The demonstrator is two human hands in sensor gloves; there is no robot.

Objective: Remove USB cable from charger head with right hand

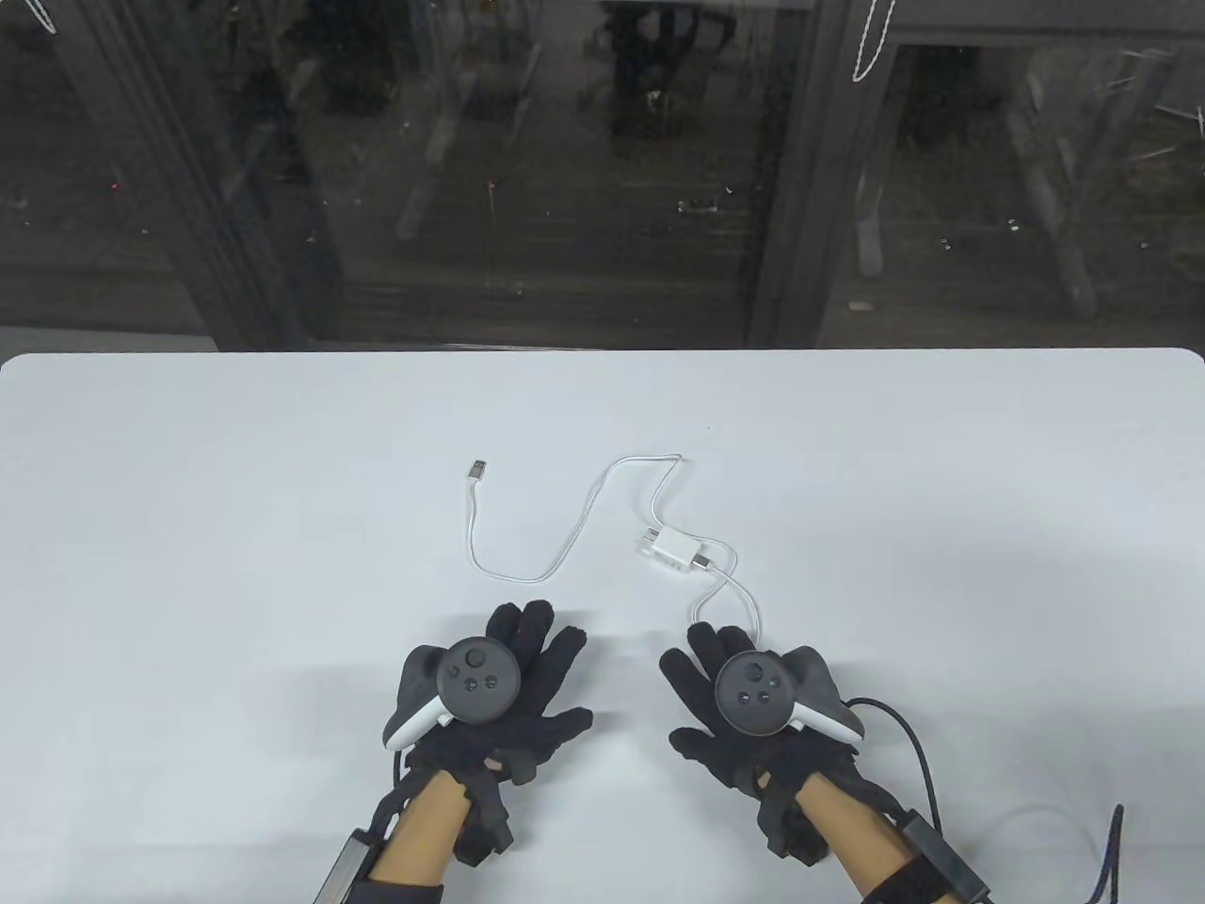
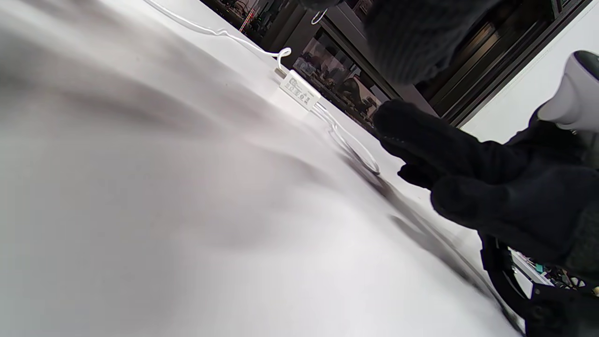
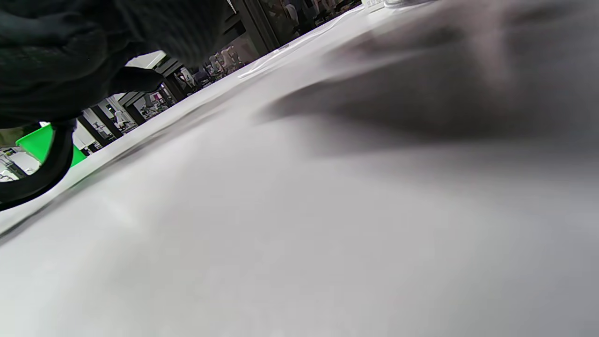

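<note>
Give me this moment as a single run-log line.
phase: pre-grasp | left hand: flat on table | right hand: flat, empty | USB cable: plugged into charger head

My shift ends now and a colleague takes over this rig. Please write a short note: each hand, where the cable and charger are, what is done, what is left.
Left hand: flat on the white table, fingers spread, holding nothing.
Right hand: also flat on the table, holding nothing, just near of the cable loop.
Charger head: lies on the table beyond the right hand.
USB cable: white, plugged into the charger head; its free plug lies further left.
Done: nothing yet.
Left: grip the plug at the charger with the right hand and pull it out.
</note>
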